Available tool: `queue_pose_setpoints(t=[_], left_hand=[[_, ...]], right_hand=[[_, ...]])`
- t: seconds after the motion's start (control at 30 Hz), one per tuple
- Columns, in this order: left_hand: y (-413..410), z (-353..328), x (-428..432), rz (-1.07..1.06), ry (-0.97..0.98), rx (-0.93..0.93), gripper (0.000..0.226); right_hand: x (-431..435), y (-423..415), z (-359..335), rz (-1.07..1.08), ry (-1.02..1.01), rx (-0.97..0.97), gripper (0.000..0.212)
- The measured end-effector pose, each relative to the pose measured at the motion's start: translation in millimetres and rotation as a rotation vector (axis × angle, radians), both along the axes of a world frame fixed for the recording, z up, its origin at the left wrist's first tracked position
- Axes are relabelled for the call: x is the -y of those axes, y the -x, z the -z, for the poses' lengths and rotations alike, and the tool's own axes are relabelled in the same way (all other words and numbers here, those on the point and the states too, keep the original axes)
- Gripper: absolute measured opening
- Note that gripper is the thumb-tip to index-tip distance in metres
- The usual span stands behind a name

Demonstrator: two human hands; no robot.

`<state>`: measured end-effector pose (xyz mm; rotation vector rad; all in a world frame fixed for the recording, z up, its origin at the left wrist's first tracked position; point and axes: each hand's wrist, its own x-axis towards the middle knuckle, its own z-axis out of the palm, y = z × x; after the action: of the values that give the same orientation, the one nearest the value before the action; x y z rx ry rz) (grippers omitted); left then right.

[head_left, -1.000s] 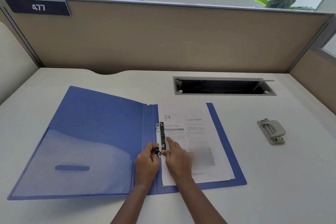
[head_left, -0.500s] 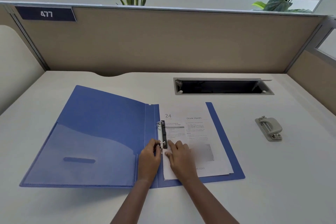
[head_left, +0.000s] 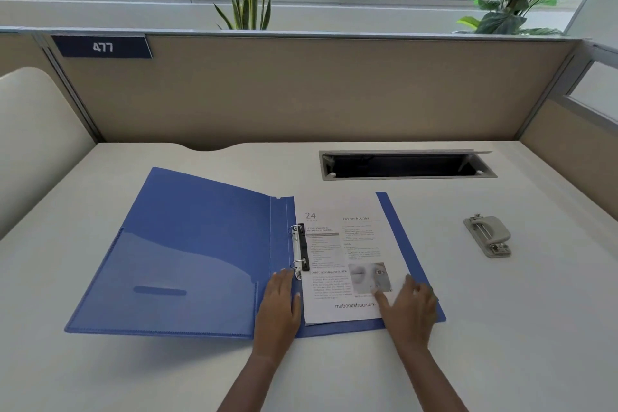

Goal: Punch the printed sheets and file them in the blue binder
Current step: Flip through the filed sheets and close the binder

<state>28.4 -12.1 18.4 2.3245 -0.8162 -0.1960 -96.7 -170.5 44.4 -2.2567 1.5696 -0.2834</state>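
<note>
Already on the metal rings [head_left: 296, 249], the printed sheets [head_left: 354, 244] headed "24" and "Ocular Injuries" lay in the open blue binder [head_left: 200, 237]; left hand [head_left: 277, 304] flat on its spine, right hand [head_left: 411, 311] flat on the page corner, both empty.

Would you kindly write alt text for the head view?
A blue binder lies open on a white desk, printed sheets at its rings; the left hand rests beside them, the right hand on the sheets' lower corner. A hole punch sits nearby.

Blue binder [head_left: 200, 244] open on the counter [head_left: 501, 328], printed sheets [head_left: 347, 244] on its rings [head_left: 296, 251] — both hands flat, left hand [head_left: 279, 304], right hand [head_left: 409, 308], hole punch [head_left: 488, 235] apart.
</note>
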Motion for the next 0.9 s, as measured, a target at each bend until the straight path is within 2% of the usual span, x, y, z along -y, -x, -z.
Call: queue_pose_setpoints(t=[0.17, 0.4, 0.53, 0.63, 0.8, 0.9], left_hand=[[5, 6, -4, 0.056, -0.113, 0.24, 0.04], [7, 0, -5, 0.104, -0.255, 0.339, 0.037], [7, -4, -5, 0.144, -0.278, 0.309, 0.035], [8, -7, -7, 0.163, -0.321, 0.265, 0.042], [7, -5, -7, 0.152, -0.328, 0.222, 0.043], [8, -6, -6, 0.162, -0.28, 0.225, 0.036]], right_hand=[[3, 13, -3, 0.102, -0.059, -0.068, 0.073], [11, 6, -18, 0.149, -0.226, -0.075, 0.09], [19, 2, -24, 0.151, -0.299, -0.123, 0.092], [22, 2, -29, 0.165, -0.332, -0.107, 0.092], [11, 5, -23, 0.139, -0.198, -0.138, 0.084], [6, 7, -22, 0.126, -0.134, -0.138, 0.077]])
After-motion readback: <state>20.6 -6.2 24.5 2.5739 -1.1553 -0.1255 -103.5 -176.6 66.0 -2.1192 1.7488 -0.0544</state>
